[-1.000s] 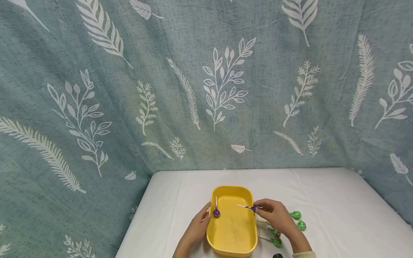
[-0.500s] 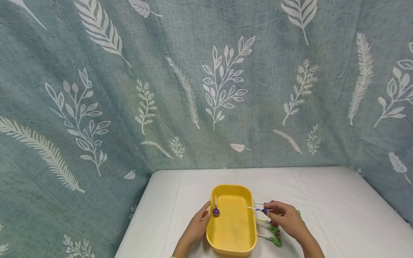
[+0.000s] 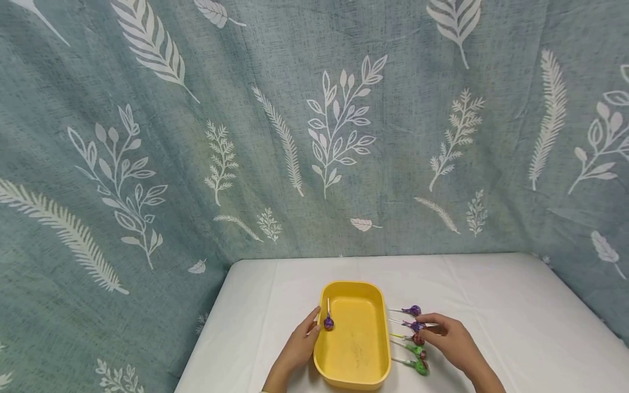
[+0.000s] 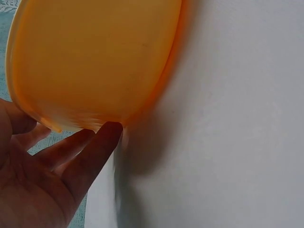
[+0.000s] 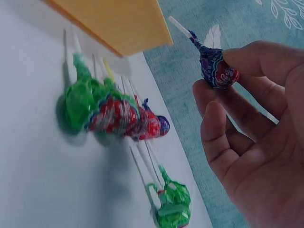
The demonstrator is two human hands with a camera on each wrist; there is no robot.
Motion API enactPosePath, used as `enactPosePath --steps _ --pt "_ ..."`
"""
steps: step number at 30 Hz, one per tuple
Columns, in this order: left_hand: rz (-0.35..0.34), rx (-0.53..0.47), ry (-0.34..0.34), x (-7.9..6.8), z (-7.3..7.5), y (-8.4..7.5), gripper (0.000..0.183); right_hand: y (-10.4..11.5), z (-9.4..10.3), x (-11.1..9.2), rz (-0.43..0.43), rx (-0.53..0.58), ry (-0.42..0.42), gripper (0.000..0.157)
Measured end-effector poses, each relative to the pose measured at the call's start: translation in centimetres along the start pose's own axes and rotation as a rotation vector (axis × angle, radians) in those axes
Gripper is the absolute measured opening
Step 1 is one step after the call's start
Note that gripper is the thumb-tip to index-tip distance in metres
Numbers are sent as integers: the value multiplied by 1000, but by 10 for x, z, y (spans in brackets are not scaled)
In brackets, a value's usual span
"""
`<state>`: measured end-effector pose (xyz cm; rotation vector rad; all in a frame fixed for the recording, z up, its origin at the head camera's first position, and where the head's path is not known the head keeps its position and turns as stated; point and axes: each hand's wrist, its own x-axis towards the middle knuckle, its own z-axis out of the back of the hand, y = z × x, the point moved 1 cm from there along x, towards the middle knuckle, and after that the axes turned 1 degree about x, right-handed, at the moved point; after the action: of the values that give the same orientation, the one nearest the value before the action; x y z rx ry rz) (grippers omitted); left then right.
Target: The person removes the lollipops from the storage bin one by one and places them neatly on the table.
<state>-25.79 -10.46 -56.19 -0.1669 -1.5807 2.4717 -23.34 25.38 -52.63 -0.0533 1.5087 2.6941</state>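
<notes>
My right hand (image 3: 449,338) pinches a purple-wrapped lollipop (image 5: 218,71) by its candy head, thumb and fingers round it. Its white stick points left, toward the yellow bin (image 3: 354,376). Around it on the table, candy heads to the right, lie another purple lollipop (image 3: 415,310), a red one (image 3: 417,339) and green ones (image 3: 421,367). My left hand (image 3: 297,344) touches the bin's left wall from outside, its fingers fairly straight in the left wrist view. Inside the bin, by that wall, rests one purple lollipop (image 3: 328,323).
A white cloth (image 3: 516,305) covers the table. Green lollipops (image 5: 173,206) lie apart from the row in the right wrist view; my right hand hides them in the head view. A blue-green leaf-patterned curtain (image 3: 275,136) hangs behind and to the sides.
My right hand has moved right, away from the bin's right rim, carrying the purple lollipop to the row beside it. The lollipop row shows more plainly. My left hand stays on the bin.
</notes>
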Motion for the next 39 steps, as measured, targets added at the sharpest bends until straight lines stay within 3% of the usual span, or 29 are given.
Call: enactPosePath --steps 13,25,39 --pt "16 -3 -7 -2 -1 0 51 -31 19 -11 -30 26 -14 46" --pt "31 -4 -11 -1 -2 0 51 -55 28 -14 -94 -19 -25 52" --pt "21 -6 -7 -1 0 3 50 -78 34 -18 -144 -34 -33 46"
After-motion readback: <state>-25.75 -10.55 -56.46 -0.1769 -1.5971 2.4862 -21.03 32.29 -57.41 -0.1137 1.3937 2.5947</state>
